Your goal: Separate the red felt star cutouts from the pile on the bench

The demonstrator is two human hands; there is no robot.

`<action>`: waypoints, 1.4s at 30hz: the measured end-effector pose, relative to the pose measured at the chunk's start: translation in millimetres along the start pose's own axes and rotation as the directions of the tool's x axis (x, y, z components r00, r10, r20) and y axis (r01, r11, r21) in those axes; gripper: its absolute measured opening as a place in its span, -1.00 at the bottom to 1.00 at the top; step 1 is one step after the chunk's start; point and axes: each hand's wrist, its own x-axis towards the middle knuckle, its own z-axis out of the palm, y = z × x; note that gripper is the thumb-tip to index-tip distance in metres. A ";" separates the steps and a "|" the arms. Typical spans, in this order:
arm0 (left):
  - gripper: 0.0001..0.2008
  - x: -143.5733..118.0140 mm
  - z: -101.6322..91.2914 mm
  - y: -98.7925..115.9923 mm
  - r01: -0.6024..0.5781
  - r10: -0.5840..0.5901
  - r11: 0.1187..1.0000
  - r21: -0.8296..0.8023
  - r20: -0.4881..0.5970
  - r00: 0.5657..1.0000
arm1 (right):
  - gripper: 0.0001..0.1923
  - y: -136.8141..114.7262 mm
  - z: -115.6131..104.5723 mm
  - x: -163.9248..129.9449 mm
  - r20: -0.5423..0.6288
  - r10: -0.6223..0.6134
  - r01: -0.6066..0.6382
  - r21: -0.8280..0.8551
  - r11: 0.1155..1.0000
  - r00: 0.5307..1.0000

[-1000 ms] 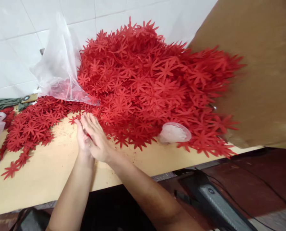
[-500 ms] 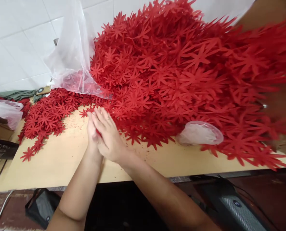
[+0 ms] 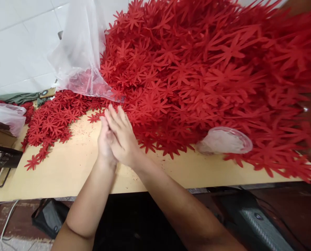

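My left hand [image 3: 105, 141] and my right hand [image 3: 124, 139] are pressed palm to palm over the table, fingers straight and pointing away from me. Whatever lies between the palms is hidden now; half a second ago a bit of red showed there. Just beyond my fingertips is a large heap of red flower-shaped cutouts [image 3: 168, 83] with thin, long petals. To the left of my hands lies a smaller, lower pile of red cutouts [image 3: 51, 120]. One loose-looking red cutout [image 3: 95, 117] lies close to my left fingertips.
A clear plastic bag [image 3: 79, 66] stands against the white tiled wall. A clear plastic tub [image 3: 225, 141] lies tipped at the heap's front edge. A black box [image 3: 4, 155] is at the left. Small red crumbs dot the wooden table [image 3: 66, 174]. Dark bags [image 3: 51, 216] sit below its edge.
My hands have slid against each other, the right fingers reaching farther forward. The red bit between the palms is out of sight. The whole view has shifted slightly.
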 end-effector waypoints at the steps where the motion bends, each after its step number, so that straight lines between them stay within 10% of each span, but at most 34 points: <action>1: -0.58 -4.8 4.7 -1.8 -0.012 0.012 1.000 -0.013 0.022 1.000 | -0.28 4.0 -2.2 9.5 -0.032 0.048 -0.047 0.004 0.999 0.998; 5: -0.61 -16.4 15.0 -7.7 0.107 -0.101 0.992 -0.064 0.084 0.991 | -0.12 33.4 -6.0 40.9 -0.149 0.216 -0.218 0.002 0.976 0.965; 10: -0.78 -1.5 1.7 -7.9 0.270 -0.276 0.955 -0.127 -0.033 0.961 | -0.15 43.4 -21.6 43.9 -0.183 0.101 -0.106 -0.016 0.994 0.978; 19: -0.80 13.2 -5.9 1.4 0.339 -0.353 0.925 -0.171 -0.060 0.934 | -0.56 37.9 -181.2 -33.0 -0.213 0.372 -0.404 -0.133 0.905 0.903; 23: -0.77 11.6 6.0 -7.3 0.410 -0.417 0.897 -0.164 -0.011 0.909 | -0.62 59.4 -214.5 -66.1 -0.008 0.426 -0.399 -0.365 0.841 0.905; 30: -0.77 5.4 19.9 -26.0 0.436 -0.441 0.882 -0.180 0.014 0.898 | -0.72 93.5 -205.2 -73.1 0.127 0.367 -0.233 -0.576 0.784 0.922; 35: -0.77 3.4 24.4 -43.4 0.474 -0.488 0.847 -0.240 -0.001 0.873 | -0.66 64.2 -200.0 -62.4 0.001 0.245 -0.198 -0.585 0.786 0.970; 42: -0.69 2.8 29.8 -41.2 0.443 -0.490 0.833 -0.331 -0.071 0.869 | -0.40 6.9 -79.3 -67.0 0.212 -0.081 0.129 -0.223 0.966 0.974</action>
